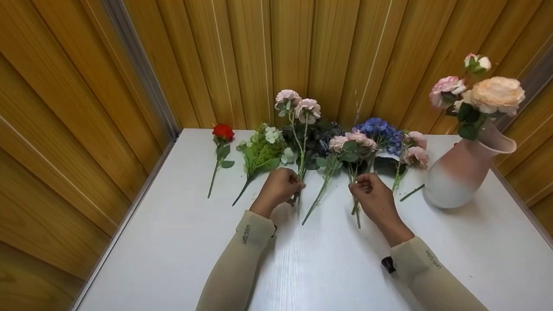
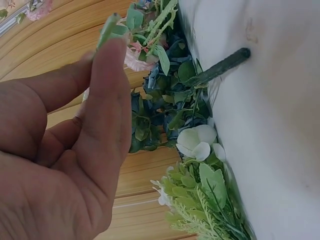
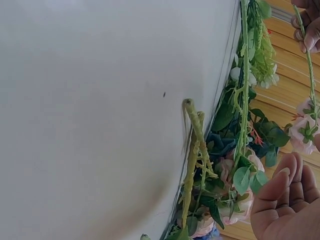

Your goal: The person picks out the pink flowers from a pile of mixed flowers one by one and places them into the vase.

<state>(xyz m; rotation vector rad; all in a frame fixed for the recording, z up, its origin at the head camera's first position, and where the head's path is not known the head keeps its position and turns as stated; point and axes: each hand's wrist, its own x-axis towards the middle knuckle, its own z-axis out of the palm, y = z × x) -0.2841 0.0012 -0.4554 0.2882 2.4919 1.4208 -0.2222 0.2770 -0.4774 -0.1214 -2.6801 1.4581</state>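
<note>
My left hand (image 1: 280, 188) pinches the green stem (image 2: 107, 31) of a spray with two pale pink flowers (image 1: 307, 110), raised above the table. In the left wrist view its thumb and forefinger meet near the stem's cut end. The right hand (image 1: 376, 199) hovers by the stems of a pink bunch (image 1: 355, 141) in the middle. The right wrist view shows its fingers (image 3: 286, 182) loosely bent with nothing between them. Bare stem ends (image 3: 192, 125) lie on the table beside it.
A pink-and-white vase (image 1: 453, 177) holding peach and pink flowers stands at the right. Along the back lie a red rose (image 1: 223, 131), a green sprig (image 1: 261, 151), blue hydrangeas (image 1: 380, 133) and more pink flowers (image 1: 415, 156). Wooden panelling (image 1: 289, 47) rises behind the white table (image 1: 164, 242).
</note>
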